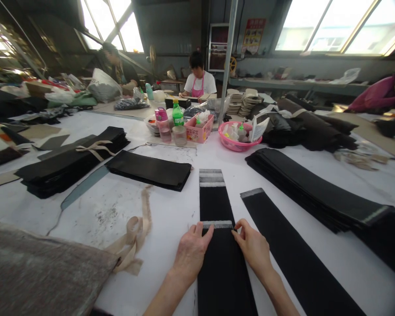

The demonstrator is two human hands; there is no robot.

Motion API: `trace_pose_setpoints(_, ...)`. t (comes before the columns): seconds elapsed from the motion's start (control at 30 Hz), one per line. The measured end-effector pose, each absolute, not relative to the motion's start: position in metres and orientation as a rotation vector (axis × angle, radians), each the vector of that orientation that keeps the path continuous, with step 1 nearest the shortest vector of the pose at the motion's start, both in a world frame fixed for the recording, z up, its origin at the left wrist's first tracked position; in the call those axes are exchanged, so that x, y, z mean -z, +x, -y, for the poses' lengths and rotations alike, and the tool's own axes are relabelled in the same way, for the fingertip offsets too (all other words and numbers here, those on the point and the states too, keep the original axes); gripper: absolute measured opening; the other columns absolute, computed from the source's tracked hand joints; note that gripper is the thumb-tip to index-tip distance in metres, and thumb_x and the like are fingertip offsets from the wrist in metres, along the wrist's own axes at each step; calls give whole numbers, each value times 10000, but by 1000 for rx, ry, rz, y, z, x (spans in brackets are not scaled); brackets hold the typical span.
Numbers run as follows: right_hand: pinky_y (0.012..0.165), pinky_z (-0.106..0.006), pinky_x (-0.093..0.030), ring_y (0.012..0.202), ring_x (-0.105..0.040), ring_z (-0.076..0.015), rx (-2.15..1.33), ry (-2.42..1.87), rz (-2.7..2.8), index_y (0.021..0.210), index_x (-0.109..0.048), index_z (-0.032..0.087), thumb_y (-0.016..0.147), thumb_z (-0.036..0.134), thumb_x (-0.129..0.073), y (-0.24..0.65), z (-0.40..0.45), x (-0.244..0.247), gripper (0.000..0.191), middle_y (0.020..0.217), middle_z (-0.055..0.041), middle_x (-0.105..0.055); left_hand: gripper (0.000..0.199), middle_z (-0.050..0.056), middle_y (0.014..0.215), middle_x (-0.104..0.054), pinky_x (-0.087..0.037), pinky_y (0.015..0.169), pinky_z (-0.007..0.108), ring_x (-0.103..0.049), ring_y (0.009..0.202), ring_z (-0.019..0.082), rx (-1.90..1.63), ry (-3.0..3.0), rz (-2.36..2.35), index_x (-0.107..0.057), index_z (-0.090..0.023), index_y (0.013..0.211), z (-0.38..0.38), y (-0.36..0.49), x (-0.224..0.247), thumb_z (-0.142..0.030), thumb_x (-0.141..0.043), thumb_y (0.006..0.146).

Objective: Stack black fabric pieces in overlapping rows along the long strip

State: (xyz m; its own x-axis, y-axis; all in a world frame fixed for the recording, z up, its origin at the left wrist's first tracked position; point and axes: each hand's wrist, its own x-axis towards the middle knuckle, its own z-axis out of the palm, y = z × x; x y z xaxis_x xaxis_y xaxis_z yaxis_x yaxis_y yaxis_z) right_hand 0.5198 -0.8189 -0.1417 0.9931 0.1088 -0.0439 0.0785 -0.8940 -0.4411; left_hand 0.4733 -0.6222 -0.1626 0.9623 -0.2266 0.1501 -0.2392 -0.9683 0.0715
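A long black strip [222,272] with a pale band across its top end lies over other black strips [214,202], whose far ends show several pale bands. At the left end of the pale band is my left hand [191,248], its thumb and forefinger apart on the strip and no object in its grasp. My right hand [253,245] pinches the strip's right edge near the band between thumb and forefinger. To the right lies another long black strip [292,250] with a grey end.
Stacks of black pieces lie at the left [72,162], centre left [149,169] and right [312,184]. Beige ribbon [140,232] is left of my hands. Bottles, a pink box [199,131] and a pink basket [239,142] stand farther back. People sit beyond.
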Motion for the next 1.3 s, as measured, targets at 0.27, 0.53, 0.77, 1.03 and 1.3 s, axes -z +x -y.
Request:
trace_pose_setpoints(0.27,1060,-434,-363,1310,-408,-241,225,-2694,965,1330,-487,246,922,148,-453,496,812,160,421,1383,-42,-507,531,75,1076,-534,-522,756,351,-539,930,227,-267,3005,404,-448,-273,1337,628,470,161,-70,-503,849)
trace_pose_setpoints(0.53,1075,-480,-344,1359,-339,-260,228,-2813,902,1445,-337,249,950,209,-426,484,836,176,505,1465,-27,-403,371,81,1059,-563,-496,810,369,-532,954,232,-280,2918,326,-519,-185,1257,620,468,160,-160,-488,887)
trace_pose_setpoints(0.77,992,-443,-426,1289,-424,-287,300,-2792,633,1246,-576,229,936,290,-486,484,852,168,329,1404,-81,-470,355,77,1060,-550,-477,827,383,-520,970,236,-302,2874,283,-523,-227,1255,615,465,159,-198,-482,903)
trace_pose_setpoints(1.03,834,-331,-473,968,-589,-208,99,-2636,803,1060,-645,239,896,200,-571,536,811,124,184,1026,-41,-651,356,68,1030,-552,-471,799,370,-518,930,218,-302,2815,312,-538,-231,1234,612,466,154,-163,-499,886)
trace_pose_setpoints(1.3,731,-313,-398,859,-562,-200,-56,-2757,977,865,-630,218,816,190,-680,559,788,120,76,873,-19,-628,242,-5,897,-560,-477,741,284,-550,788,146,-224,2463,111,-603,-241,1070,598,481,159,-188,-623,834)
